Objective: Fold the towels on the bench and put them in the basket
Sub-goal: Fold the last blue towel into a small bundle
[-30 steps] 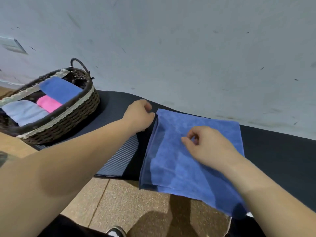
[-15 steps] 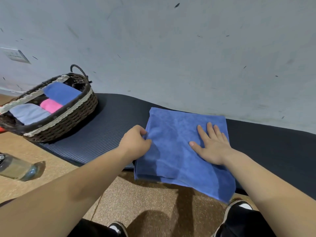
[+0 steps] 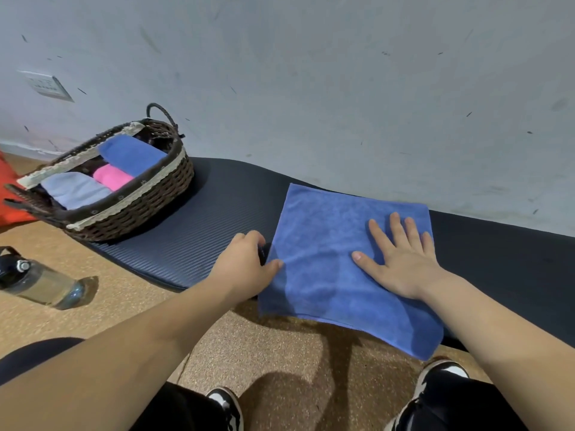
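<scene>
Towel point(image 3: 320, 244) lies flat on the counter point(image 3: 193, 244), well right of the basket point(image 3: 133, 209), its near edge overhanging. The right hand point(image 3: 401, 259), fingers spread, pins it, likely so the left hand point(image 3: 245, 265), pinching the basket-side edge, can fold it over.

— What's the wall like?
— A pale blue-grey wall point(image 3: 311, 73), plain and flecked with dark scuffs. A white wall plate point(image 3: 46, 85) sits on it at far left, with a pale skirting strip point(image 3: 25, 147) below.
— And the floor?
— A speckled tan floor point(image 3: 140, 306), cork-like, with soft shadows on the near part. A low bench point(image 3: 217, 213) topped with dark ribbed padding runs along the wall's foot. A clear water bottle point(image 3: 43, 281) lies on the floor, near left.
</scene>
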